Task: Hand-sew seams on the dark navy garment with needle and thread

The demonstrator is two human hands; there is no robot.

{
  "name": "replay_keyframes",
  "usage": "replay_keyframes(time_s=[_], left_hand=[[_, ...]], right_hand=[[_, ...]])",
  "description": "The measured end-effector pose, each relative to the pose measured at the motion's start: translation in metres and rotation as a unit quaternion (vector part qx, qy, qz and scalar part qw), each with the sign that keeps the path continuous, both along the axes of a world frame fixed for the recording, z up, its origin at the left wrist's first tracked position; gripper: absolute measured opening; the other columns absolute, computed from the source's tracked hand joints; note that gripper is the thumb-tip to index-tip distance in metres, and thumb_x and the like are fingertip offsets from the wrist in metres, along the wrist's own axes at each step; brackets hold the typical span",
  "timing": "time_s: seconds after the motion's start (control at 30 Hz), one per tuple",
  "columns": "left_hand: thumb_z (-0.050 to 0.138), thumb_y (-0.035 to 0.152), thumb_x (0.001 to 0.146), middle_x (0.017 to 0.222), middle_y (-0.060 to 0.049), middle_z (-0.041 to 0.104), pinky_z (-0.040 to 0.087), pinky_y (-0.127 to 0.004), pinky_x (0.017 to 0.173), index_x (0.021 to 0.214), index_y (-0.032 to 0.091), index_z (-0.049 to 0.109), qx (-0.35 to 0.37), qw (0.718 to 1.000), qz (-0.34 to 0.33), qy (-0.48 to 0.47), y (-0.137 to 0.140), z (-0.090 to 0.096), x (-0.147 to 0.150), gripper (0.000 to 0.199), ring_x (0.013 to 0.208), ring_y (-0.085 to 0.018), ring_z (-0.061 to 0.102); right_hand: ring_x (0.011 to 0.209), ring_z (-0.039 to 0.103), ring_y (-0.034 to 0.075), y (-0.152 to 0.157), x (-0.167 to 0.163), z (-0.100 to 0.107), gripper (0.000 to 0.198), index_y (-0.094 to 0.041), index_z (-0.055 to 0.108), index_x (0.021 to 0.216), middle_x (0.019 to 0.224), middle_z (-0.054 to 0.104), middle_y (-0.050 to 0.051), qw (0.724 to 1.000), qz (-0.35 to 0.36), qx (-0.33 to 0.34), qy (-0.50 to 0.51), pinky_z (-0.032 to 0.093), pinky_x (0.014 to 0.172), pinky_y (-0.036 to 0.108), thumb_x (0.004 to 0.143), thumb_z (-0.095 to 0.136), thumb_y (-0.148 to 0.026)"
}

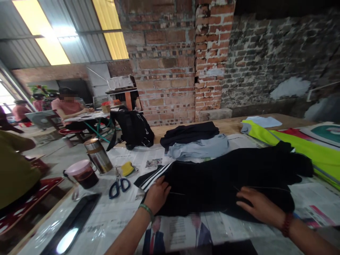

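Note:
A black garment (209,177) with three white stripes at its left end lies spread across the newspaper-covered table in front of me. My left hand (158,194) rests on it beside the stripes, palm down, fingers lying on the cloth. Farther right, my right hand (259,204) touches the lower part of the same garment, with its thumb and fingers apart. Thin pale lines run across the black cloth. Left of my left hand are dark-handled scissors (119,187) and a small yellow object (127,169).
A lidded cup of dark liquid (84,174), a steel flask (98,156) and a dark glossy panel (71,223) stand or lie left. Behind are a black bag (132,129), folded dark (190,133) and grey cloth (200,146). A yellow-green vest (292,145) lies right. People sit leftward.

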State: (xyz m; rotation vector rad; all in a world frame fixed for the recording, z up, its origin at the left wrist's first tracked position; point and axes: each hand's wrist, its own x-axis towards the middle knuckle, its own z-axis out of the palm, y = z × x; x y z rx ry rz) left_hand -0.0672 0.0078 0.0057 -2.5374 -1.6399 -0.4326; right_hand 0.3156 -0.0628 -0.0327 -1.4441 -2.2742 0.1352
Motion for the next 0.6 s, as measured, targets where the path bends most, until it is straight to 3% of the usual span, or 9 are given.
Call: replay_keyframes(time_s=[0.1,0.17,0.27,0.4,0.5,0.6], left_hand=[[0.042,0.028,0.081,0.116,-0.013,0.051,0.042,-0.041,0.078,0.081,0.017,0.063,0.028,0.99,0.122,0.06,0.009,0.015,-0.018,0.024,0.093,-0.026,0.054],[0.041,0.026,0.08,0.115,-0.012,0.052,0.042,-0.042,0.076,0.083,0.018,0.062,0.035,0.985,0.148,0.08,0.017,0.029,-0.022,0.022,0.094,-0.027,0.054],[0.038,0.02,0.081,0.105,-0.01,0.058,0.039,-0.04,0.082,0.085,0.018,0.062,0.02,0.994,0.092,0.059,0.031,0.045,-0.007,0.024,0.094,-0.025,0.054],[0.04,0.021,0.08,0.092,-0.008,0.063,0.039,-0.033,0.084,0.086,0.018,0.062,-0.095,0.995,-0.006,0.02,0.051,0.046,0.036,0.023,0.092,-0.02,0.056],[0.045,0.03,0.077,0.083,-0.006,0.065,0.043,-0.032,0.075,0.084,0.018,0.063,-0.126,0.991,-0.015,0.03,0.063,0.034,0.063,0.023,0.082,-0.02,0.059],[0.051,0.035,0.072,0.081,-0.006,0.066,0.042,-0.037,0.073,0.085,0.019,0.064,-0.145,0.988,-0.025,0.042,0.068,0.021,0.079,0.024,0.082,-0.024,0.059]], right_hand=[[0.062,0.06,0.014,-0.005,0.007,0.008,0.028,-0.021,0.064,0.073,0.07,0.061,0.003,0.999,-0.011,-0.023,0.031,0.049,0.057,0.024,0.083,0.041,-0.035],[0.064,0.061,0.014,0.001,0.01,0.019,0.027,-0.022,0.064,0.078,0.073,0.062,0.003,0.998,-0.045,0.008,0.052,0.05,0.058,0.023,0.084,0.041,-0.035],[0.079,0.062,0.017,0.034,0.007,0.04,0.025,-0.022,0.061,0.096,0.089,0.064,0.004,0.992,-0.069,0.086,0.065,0.051,0.07,0.027,0.083,0.041,-0.031],[0.085,0.061,0.016,0.105,-0.016,0.054,0.031,-0.023,0.061,0.098,0.093,0.064,0.003,0.991,-0.012,0.131,0.012,0.05,0.075,0.027,0.083,0.034,-0.019],[0.076,0.063,0.014,0.146,-0.037,0.046,0.027,-0.021,0.063,0.092,0.085,0.065,0.003,0.991,0.023,0.128,-0.036,0.051,0.068,0.025,0.079,0.04,-0.018],[0.07,0.062,0.014,0.162,-0.053,0.027,0.02,-0.019,0.063,0.086,0.081,0.064,0.003,0.988,0.055,0.124,-0.077,0.051,0.063,0.024,0.074,0.047,-0.019]])
